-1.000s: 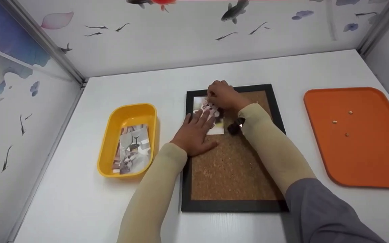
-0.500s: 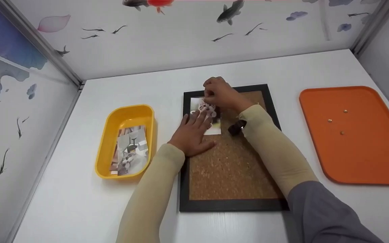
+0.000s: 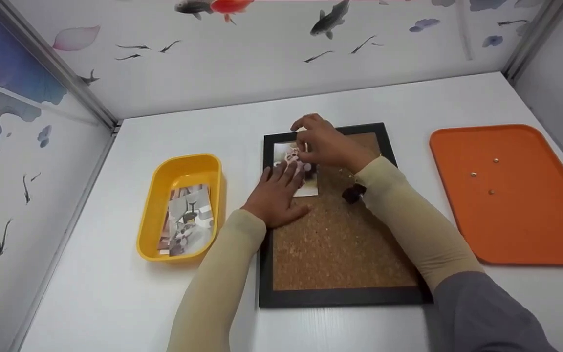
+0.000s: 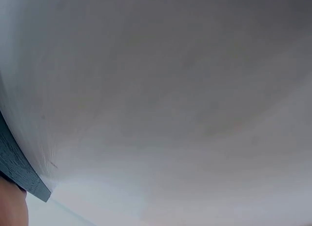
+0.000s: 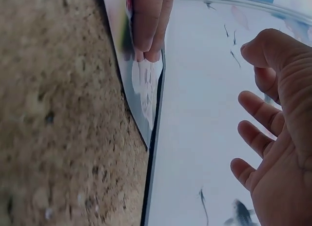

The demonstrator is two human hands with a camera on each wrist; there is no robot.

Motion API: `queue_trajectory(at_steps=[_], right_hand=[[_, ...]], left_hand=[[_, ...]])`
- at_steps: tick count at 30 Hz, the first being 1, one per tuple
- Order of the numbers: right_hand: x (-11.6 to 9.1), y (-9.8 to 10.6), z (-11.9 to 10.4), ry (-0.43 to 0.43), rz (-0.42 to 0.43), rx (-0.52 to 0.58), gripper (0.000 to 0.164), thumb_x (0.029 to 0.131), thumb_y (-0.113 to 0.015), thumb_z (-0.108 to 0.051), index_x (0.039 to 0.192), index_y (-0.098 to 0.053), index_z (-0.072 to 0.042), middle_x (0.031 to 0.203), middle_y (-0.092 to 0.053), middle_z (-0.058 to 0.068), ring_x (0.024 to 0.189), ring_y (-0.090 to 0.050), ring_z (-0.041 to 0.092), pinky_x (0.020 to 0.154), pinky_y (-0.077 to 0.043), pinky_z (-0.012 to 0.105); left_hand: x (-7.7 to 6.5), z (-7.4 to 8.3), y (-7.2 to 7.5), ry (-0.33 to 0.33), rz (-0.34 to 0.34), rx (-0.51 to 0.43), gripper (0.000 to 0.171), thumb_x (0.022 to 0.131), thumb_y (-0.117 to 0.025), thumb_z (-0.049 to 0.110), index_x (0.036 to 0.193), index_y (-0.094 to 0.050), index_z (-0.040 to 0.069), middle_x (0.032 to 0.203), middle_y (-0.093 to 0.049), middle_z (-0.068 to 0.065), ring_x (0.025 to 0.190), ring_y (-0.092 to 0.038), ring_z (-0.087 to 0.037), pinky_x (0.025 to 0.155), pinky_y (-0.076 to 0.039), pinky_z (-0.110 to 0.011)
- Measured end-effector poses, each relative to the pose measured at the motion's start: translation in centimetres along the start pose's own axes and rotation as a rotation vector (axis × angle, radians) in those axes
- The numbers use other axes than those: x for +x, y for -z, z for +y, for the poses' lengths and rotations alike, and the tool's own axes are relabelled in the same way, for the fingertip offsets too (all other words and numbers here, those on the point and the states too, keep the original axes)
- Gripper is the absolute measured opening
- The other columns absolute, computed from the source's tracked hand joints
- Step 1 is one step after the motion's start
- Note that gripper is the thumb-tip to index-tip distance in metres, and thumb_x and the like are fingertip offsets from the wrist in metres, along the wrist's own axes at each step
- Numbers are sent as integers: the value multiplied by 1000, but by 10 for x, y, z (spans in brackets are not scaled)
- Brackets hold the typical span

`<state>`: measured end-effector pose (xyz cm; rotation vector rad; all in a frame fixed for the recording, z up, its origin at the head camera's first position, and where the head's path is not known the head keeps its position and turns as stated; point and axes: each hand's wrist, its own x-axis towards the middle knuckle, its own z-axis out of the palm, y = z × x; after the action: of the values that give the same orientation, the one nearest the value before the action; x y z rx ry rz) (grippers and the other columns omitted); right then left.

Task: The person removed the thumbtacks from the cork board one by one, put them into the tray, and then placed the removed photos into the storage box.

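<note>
A photo print (image 3: 309, 188) lies on the upper left of a black-framed cork board (image 3: 340, 254). My left hand (image 3: 276, 195) rests flat on it, fingers spread, covering its lower left part. Just over the photo's upper right edge, my right hand (image 3: 328, 142) is raised with thumb and index finger apart. In the right wrist view, the right hand's fingers (image 5: 258, 143) are loosely bent and I see nothing between them. Left fingertips (image 5: 146, 36) press the photo (image 5: 141, 99) in that view. The left wrist view shows mostly white tabletop and a frame corner (image 4: 24, 167).
Left of the board stands a yellow bin (image 3: 147, 230) holding several photo prints (image 3: 191, 222). An orange tray (image 3: 530, 220) lies to the right, with three small gold-coloured pieces (image 3: 473, 174) on it. White panels with painted fish enclose the table at the back and sides.
My right hand's thumb and index finger have parted from a pinch at the photo's top, and its wrist has shifted slightly right. The left hand stays pressed on the photo.
</note>
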<state>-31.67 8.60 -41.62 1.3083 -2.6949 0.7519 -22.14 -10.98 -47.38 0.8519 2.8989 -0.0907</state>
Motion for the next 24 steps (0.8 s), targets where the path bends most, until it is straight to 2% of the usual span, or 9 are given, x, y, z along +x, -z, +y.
queue_trajectory(at_steps=[5,11,17,24], right_hand=[[-11,7,-7,88,8,-69,11,87,-66,-13,77,-62,-11,133,-54,12,131,-40,28,108,-33,48],[-25,13,-12,128,6,-119,13,88,-68,-15,76,-63,-13,132,-54,10,131,-41,27,109,-32,48],[-38,19,-13,178,27,-85,14,87,-67,-12,76,-58,-15,132,-55,10,131,-42,27,109,-33,48],[-57,24,-12,159,33,48,15,85,-69,-8,78,-59,-17,134,-54,7,133,-40,23,102,-42,46]], left_hand=[[-1,1,1,-3,2,4,91,92,-15,78,161,-6,20,166,-1,-6,152,2,-28,119,-6,-54],[-1,1,2,-1,-6,2,89,93,-18,77,161,-6,20,166,-1,-6,152,1,-28,119,-6,-53],[-2,1,4,8,-8,-8,89,93,-19,77,161,-7,20,166,-1,-5,152,2,-27,119,-5,-53],[-1,0,-1,0,12,-20,91,92,-19,78,161,-6,19,166,-1,-6,152,2,-27,119,-5,-53]])
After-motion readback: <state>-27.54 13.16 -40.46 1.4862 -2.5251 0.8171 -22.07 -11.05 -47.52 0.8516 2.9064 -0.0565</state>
